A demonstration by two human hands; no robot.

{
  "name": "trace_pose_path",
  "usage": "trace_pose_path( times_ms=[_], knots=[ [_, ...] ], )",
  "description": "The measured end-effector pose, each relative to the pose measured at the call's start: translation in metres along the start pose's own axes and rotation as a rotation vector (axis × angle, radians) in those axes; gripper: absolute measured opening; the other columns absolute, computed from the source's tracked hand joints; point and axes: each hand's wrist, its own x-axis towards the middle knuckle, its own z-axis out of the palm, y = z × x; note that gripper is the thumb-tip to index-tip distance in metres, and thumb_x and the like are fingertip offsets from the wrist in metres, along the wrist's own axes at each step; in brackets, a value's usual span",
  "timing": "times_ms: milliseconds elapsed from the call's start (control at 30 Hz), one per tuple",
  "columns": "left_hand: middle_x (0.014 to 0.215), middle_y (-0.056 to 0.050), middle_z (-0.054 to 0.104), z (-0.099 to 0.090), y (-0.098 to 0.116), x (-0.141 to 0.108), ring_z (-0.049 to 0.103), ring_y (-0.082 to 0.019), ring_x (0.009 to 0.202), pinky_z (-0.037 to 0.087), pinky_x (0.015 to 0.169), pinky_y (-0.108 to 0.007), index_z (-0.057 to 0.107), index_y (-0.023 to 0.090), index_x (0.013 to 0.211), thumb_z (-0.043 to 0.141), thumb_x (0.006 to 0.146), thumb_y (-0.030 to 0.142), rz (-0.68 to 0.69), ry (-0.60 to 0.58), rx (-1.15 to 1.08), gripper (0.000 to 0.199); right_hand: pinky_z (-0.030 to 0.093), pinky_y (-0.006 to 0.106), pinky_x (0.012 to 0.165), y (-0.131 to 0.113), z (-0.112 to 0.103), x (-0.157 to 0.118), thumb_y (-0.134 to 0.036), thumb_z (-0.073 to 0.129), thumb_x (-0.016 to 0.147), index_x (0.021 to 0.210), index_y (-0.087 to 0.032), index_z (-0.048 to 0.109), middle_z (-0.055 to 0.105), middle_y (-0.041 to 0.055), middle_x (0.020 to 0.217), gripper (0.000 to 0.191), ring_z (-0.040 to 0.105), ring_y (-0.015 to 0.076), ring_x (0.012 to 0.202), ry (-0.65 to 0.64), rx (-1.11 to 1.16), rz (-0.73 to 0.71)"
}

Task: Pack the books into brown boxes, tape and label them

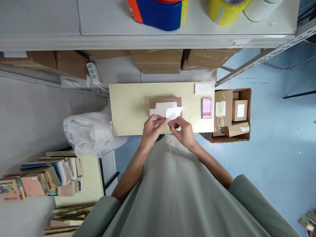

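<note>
Between my two hands, just above the near edge of the table point(130, 108), is a small white label sheet point(173, 113). My left hand point(153, 127) pinches its lower left corner between thumb and forefinger. My right hand point(182, 130) is closed at the sheet's lower edge, its fingertips almost meeting those of the left. Behind the sheet lies a flat brown cardboard box point(165, 100). White labels point(163, 107) cover part of its top. The box's near side is hidden by my hands and the sheet.
A white paper stack point(203, 88) and a pink-screened phone point(206, 108) lie at the table's right. An open carton point(249, 115) of small boxes stands beside it. A plastic bag point(91, 131) bulges at the left. A shelf point(106, 28) with tape rolls point(225, 13) overhangs the far side.
</note>
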Motion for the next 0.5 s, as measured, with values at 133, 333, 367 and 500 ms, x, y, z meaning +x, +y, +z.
trace_pose_path(
  times_ms=[133,333,367,500],
  knots=[
    [0.099,-0.006,0.081,0.006,-0.008,-0.002,0.079,-0.028,0.103,0.059,0.101,-0.042,0.068,0.025,0.099,0.091,0.080,0.063,0.019,0.021,-0.030,0.049,0.057,0.034,0.078,0.004,0.004,-0.003,-0.042,0.061,0.110,0.099,-0.027,0.079,0.074,0.0047,0.094,0.026,0.069,0.0196,0.078,-0.049,-0.008,0.026],
    [0.099,-0.006,0.079,-0.001,-0.020,0.002,0.076,-0.027,0.103,0.060,0.100,-0.041,0.070,0.022,0.096,0.089,0.079,0.067,0.016,0.076,-0.022,0.051,0.058,0.034,0.079,0.012,0.002,-0.004,-0.050,0.073,0.106,0.105,-0.028,0.083,0.076,0.0040,0.100,0.024,0.071,0.0186,0.079,-0.159,0.064,0.036],
    [0.099,-0.006,0.079,-0.004,-0.021,0.004,0.076,-0.027,0.104,0.060,0.101,-0.042,0.070,0.022,0.096,0.090,0.077,0.069,0.011,0.084,-0.025,0.054,0.058,0.034,0.079,0.015,0.000,-0.003,-0.053,0.075,0.104,0.105,-0.028,0.084,0.076,0.0038,0.099,0.027,0.071,0.0186,0.078,-0.165,0.091,0.040],
    [0.098,-0.008,0.081,-0.021,-0.023,0.008,0.078,-0.032,0.111,0.061,0.104,-0.047,0.068,0.022,0.094,0.093,0.070,0.072,-0.012,0.086,-0.060,0.061,0.060,0.036,0.081,0.033,-0.018,0.003,-0.059,0.075,0.099,0.099,-0.025,0.084,0.077,0.0047,0.093,0.035,0.070,0.0193,0.078,-0.017,0.208,0.125]
  ],
)
